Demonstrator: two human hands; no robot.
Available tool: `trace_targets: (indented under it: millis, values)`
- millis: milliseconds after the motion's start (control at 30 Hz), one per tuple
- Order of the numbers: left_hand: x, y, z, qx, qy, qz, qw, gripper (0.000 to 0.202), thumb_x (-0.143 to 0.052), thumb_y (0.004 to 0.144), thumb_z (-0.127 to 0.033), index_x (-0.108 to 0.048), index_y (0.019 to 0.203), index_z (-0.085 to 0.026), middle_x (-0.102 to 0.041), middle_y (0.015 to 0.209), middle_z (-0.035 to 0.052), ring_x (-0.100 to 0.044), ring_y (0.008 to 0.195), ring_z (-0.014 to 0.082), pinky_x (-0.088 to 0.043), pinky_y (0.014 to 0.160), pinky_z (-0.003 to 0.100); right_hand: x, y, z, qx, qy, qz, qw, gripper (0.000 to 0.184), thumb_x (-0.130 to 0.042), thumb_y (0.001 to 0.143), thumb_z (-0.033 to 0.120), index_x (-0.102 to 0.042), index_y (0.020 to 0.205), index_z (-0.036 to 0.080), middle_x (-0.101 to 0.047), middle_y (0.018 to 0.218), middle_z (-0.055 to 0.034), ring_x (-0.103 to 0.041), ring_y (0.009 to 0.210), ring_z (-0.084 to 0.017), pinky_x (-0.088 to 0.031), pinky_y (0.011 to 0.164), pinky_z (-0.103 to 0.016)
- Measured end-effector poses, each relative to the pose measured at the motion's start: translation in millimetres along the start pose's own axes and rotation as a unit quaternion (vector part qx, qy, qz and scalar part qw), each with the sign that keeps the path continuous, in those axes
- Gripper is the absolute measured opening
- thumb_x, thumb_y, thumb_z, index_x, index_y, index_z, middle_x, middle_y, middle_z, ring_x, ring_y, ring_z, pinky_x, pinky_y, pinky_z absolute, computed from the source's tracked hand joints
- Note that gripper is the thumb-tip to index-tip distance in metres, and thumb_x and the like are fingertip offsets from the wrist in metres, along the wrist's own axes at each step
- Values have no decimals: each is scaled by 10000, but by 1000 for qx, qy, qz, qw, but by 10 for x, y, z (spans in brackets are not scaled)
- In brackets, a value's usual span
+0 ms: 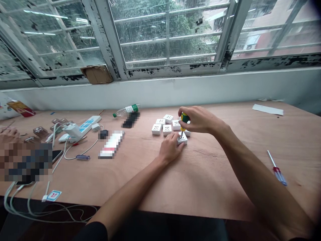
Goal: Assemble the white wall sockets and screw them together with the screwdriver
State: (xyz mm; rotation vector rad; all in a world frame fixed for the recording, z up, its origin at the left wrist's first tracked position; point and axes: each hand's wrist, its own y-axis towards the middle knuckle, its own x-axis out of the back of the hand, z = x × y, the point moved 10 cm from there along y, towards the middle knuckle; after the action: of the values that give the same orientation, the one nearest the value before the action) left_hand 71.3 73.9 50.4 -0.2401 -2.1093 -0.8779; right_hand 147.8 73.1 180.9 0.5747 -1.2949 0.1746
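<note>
My left hand is closed around the near side of a white wall socket, steadying it on the wooden table. From above, my right hand grips the green and yellow handle of a screwdriver. The screwdriver stands almost upright, its tip down at the face of that socket. Whether the tip sits in a screw is too small to tell. Just behind, several more white sockets lie grouped face up, some partly covered by my right hand.
A second screwdriver lies at the right, a white strip behind it. Left are a plastic bottle, a blurred phone, a power strip with cables and a blue-handled tool. Another person's hand is at far left.
</note>
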Motion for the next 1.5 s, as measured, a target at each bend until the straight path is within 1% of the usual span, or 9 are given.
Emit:
trace_targets:
  millis: [133, 300, 467, 667, 833, 933, 1067, 1233, 1500]
  values:
    - [5, 0, 4, 0, -4, -2, 1000, 251, -666, 856, -260, -523, 1057, -217, -627, 1112, 69, -603, 1026, 244, -538, 846, 392, -11, -6, 9, 12, 5, 4, 1000, 206, -557, 808, 283, -560, 1001, 211, -678, 892, -56, -549, 714, -177, -325, 605, -297]
    - [0, 3, 9, -2, -4, -2, 1000, 245, -667, 854, -260, -526, 1050, -218, -630, 1113, 68, -609, 1015, 242, -540, 836, 393, -17, 3, 1, 7, -3, 3, 1000, 195, -538, 823, 274, -563, 1005, 208, -667, 843, -51, -515, 665, -166, -310, 589, -297]
    - [7, 7, -11, -13, -10, -6, 1000, 235, -662, 863, -265, -522, 1044, -212, -629, 1152, 75, -606, 1064, 245, -533, 867, 391, -15, 20, -32, -6, -14, -5, 1000, 178, -507, 875, 329, -571, 992, 212, -660, 807, -48, -498, 635, -165, -289, 573, -303]
    - [-4, 6, -5, -12, -4, -3, 1000, 241, -659, 876, -289, -523, 1061, -213, -628, 1162, 72, -610, 1054, 243, -537, 859, 393, -1, 9, -45, -15, -17, -4, 1000, 206, -507, 896, 391, -578, 974, 213, -660, 790, -50, -505, 626, -169, -280, 565, -305]
    - [-3, 3, 12, -3, -2, -5, 1000, 252, -670, 869, -276, -530, 1071, -222, -627, 1155, 61, -619, 1037, 242, -541, 854, 386, -7, 10, -23, -2, -5, -1, 1000, 207, -537, 851, 314, -583, 1028, 216, -666, 839, -53, -520, 664, -173, -295, 589, -309]
    - [3, 2, 8, -3, -4, -5, 1000, 243, -667, 870, -270, -531, 1066, -225, -629, 1139, 58, -620, 1031, 241, -544, 851, 384, -20, 18, -41, -5, -2, -3, 1000, 204, -528, 855, 307, -586, 1028, 215, -667, 849, -57, -515, 656, -173, -293, 584, -313]
    - [-1, 2, 4, -5, -3, -2, 1000, 244, -663, 873, -276, -529, 1069, -221, -626, 1149, 62, -616, 1032, 242, -544, 844, 390, -17, 22, -33, -2, -8, -10, 1000, 187, -509, 887, 339, -588, 997, 210, -669, 823, -58, -515, 643, -171, -289, 574, -314]
    - [-11, 6, 12, -7, -1, -3, 1000, 254, -663, 872, -268, -526, 1080, -215, -623, 1169, 67, -610, 1055, 246, -544, 850, 395, -10, 21, -23, -4, -22, -8, 1000, 223, -497, 907, 398, -586, 990, 211, -670, 816, -58, -514, 640, -170, -288, 572, -306]
    - [-6, 7, 10, -9, -7, -6, 1000, 258, -687, 864, -244, -539, 1074, -210, -636, 1121, 66, -613, 1032, 242, -532, 865, 396, 13, -7, -26, 1, 11, 0, 1000, 242, -560, 847, 310, -571, 1070, 218, -665, 844, -50, -535, 695, -185, -311, 601, -309]
